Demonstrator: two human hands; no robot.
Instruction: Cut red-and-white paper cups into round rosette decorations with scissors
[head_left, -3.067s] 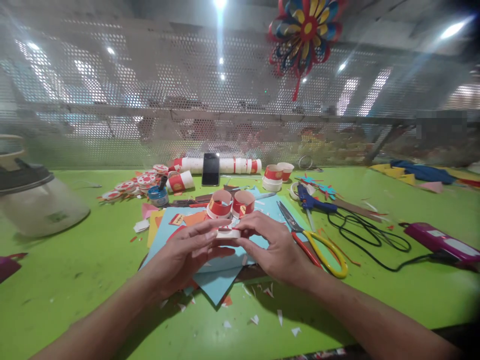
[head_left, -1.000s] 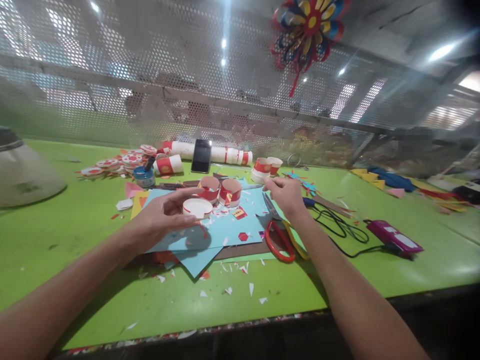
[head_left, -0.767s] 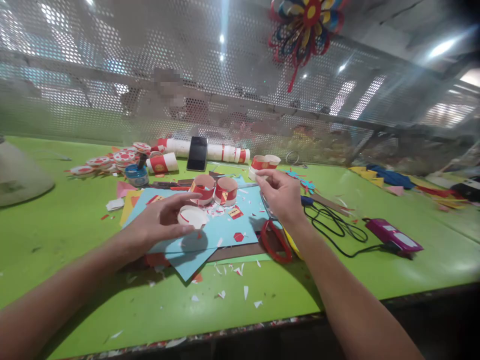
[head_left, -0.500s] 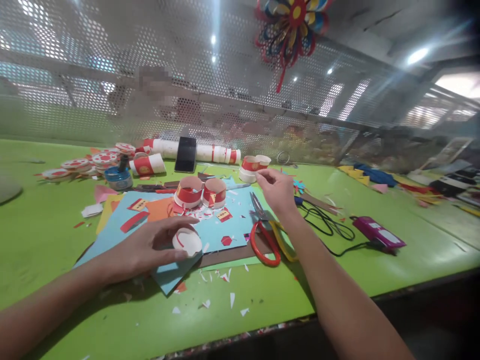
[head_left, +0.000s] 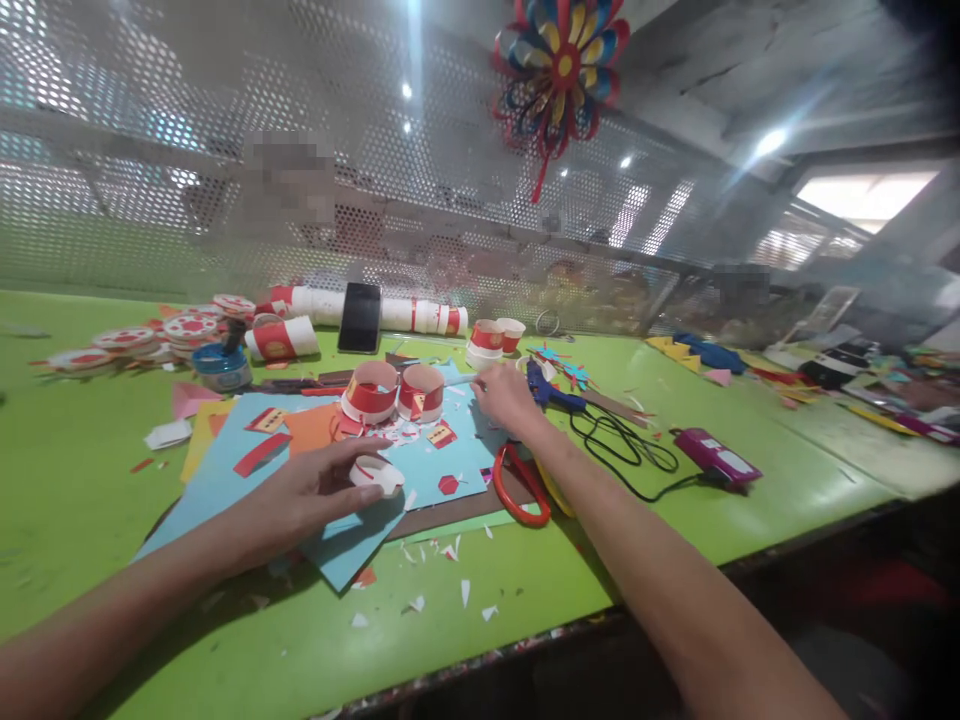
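Observation:
My left hand is closed on a small white paper cup piece, held between thumb and fingers above the light blue paper. My right hand reaches over the scissors and hides their blades. Its fingers are bunched at the end of a slender pale stick; whether they grip it I cannot tell. Two red-and-white cup rings stand side by side on the paper. A blue glue gun lies just right of my right hand.
A phone leans on a row of white cups. At the left are a blue jar, a tipped cup and red-and-white paper discs. A black cord runs to a purple box. Paper scraps litter the green table.
My right hand has come down and nearer, from beside the cup rings at the back to the pale stick. My left hand has tilted the white cup piece. The view has shifted slightly.

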